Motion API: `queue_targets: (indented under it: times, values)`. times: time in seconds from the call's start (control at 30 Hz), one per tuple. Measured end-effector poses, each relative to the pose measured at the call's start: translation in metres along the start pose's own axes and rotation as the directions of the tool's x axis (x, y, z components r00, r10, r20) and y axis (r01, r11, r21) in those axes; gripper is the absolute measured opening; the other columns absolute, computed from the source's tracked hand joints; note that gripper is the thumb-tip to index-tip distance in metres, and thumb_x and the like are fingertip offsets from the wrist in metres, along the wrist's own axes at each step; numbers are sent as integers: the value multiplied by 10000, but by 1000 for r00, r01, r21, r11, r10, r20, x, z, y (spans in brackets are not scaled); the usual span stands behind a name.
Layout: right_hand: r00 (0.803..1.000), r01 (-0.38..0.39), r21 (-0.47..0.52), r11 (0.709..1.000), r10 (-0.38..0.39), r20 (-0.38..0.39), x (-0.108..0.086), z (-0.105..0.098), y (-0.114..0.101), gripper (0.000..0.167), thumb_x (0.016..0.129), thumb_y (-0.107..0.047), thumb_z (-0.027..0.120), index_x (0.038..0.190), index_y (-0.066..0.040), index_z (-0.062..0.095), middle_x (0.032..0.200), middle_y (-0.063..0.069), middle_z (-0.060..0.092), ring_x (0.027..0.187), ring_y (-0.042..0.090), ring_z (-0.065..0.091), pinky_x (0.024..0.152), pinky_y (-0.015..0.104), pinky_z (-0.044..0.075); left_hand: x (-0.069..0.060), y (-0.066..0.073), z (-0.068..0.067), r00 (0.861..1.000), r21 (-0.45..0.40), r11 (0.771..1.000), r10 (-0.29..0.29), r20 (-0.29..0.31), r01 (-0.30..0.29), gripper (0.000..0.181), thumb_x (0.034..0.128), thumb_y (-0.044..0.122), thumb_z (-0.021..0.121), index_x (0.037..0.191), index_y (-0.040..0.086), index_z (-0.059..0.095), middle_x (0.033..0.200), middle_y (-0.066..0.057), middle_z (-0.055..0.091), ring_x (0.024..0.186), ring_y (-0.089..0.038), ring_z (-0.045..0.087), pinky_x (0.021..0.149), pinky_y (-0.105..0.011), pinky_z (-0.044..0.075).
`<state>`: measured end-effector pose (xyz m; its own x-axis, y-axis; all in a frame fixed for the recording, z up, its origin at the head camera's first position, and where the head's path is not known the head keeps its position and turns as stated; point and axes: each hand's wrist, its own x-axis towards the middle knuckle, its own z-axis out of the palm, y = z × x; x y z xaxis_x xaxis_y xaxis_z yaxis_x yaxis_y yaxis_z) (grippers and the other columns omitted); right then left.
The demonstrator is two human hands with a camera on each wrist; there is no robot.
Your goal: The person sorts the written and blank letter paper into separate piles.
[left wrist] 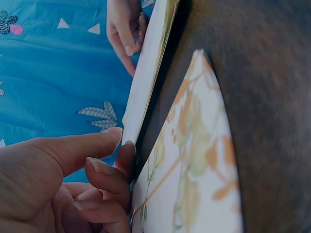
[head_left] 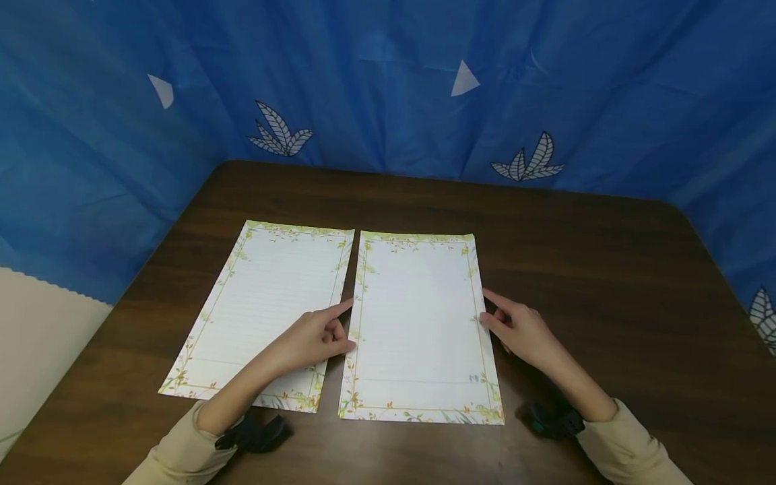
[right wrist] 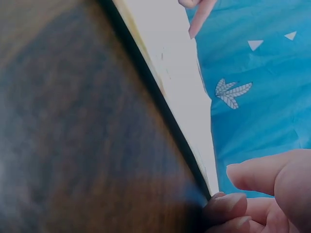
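Two white sheets with floral borders lie side by side: a left sheet (head_left: 267, 276) and a right sheet (head_left: 418, 323), which looks like a stack from its thick edge (right wrist: 184, 97) in the right wrist view. My left hand (head_left: 312, 342) lies over the left sheet, index finger and thumb spread along the right sheet's left edge, other fingers curled. Across from it, my right hand (head_left: 524, 330) has its index fingertip and thumb at the right edge. In the left wrist view the left hand (left wrist: 73, 179) is beside a floral corner (left wrist: 194, 160).
A dark brown wooden table (head_left: 606, 269) carries the sheets. Behind it hangs a blue curtain (head_left: 388, 87) with white leaf and triangle prints. Black straps with small devices are on both wrists, below beige sleeves. A pale surface (head_left: 36, 337) shows at the far left.
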<state>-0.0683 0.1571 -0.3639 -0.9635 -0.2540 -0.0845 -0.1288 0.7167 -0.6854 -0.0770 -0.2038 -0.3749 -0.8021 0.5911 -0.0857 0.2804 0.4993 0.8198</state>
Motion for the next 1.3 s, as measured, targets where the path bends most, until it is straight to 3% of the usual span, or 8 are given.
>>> queue_targets:
  times: [0.6, 1.3]
  values:
    - [999, 27, -91, 995, -29, -20, 3, 0, -3, 543, 938, -164, 587, 1390, 56, 382, 689, -3, 480, 485, 146, 380, 448, 270, 317, 1, 2, 0, 1000, -7, 1000, -9, -7, 8, 686, 880, 144, 668, 1415, -75, 299, 692, 56, 573, 500, -87, 450, 486, -252, 391]
    - [999, 36, -71, 997, -36, 4, -4, -2, -6, 561, 954, -220, 567, 1391, 69, 367, 696, -16, 483, 484, 132, 391, 448, 279, 341, 0, 0, 1, 1000, -17, 1000, 0, -3, 0, 704, 887, 163, 661, 1432, -60, 274, 697, 58, 574, 502, -87, 450, 486, -251, 387]
